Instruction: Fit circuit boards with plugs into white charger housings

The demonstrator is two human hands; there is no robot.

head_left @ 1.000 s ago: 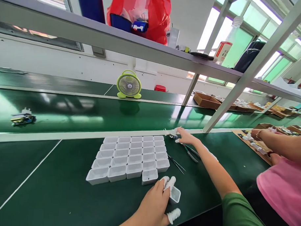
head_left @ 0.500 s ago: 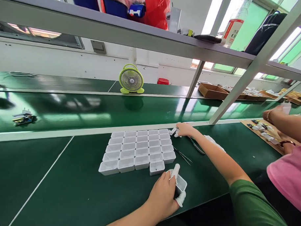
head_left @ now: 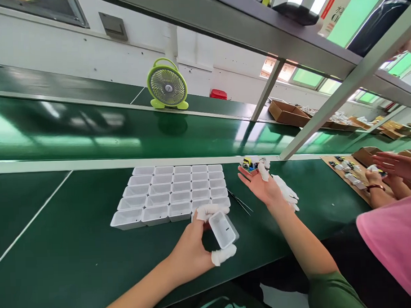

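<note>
My left hand (head_left: 195,244) grips a small white plastic box (head_left: 222,229) between fingers and thumb, both wrapped in white finger covers. The box's open side faces me, showing a small dark slot inside. Palm up, my right hand (head_left: 262,185) holds a small circuit board (head_left: 249,164) with a yellow part on it, the covered thumb beside it. Rows of white open boxes (head_left: 156,213) stand on the green table just beyond my left hand, which hides part of the front row. Tweezers (head_left: 240,201) lie between the rows and my right hand.
A white glove (head_left: 286,191) lies by my right wrist. At right, a co-worker's hands (head_left: 378,179) work over a cardboard sheet (head_left: 358,189) with several boards. A slanted metal post (head_left: 328,98) and shelf (head_left: 255,35) rise ahead. A green fan (head_left: 168,88) stands behind.
My right hand has turned palm up and now shows the circuit board. My left hand has turned its box's opening toward me and moved left in view. The camera view has shifted.
</note>
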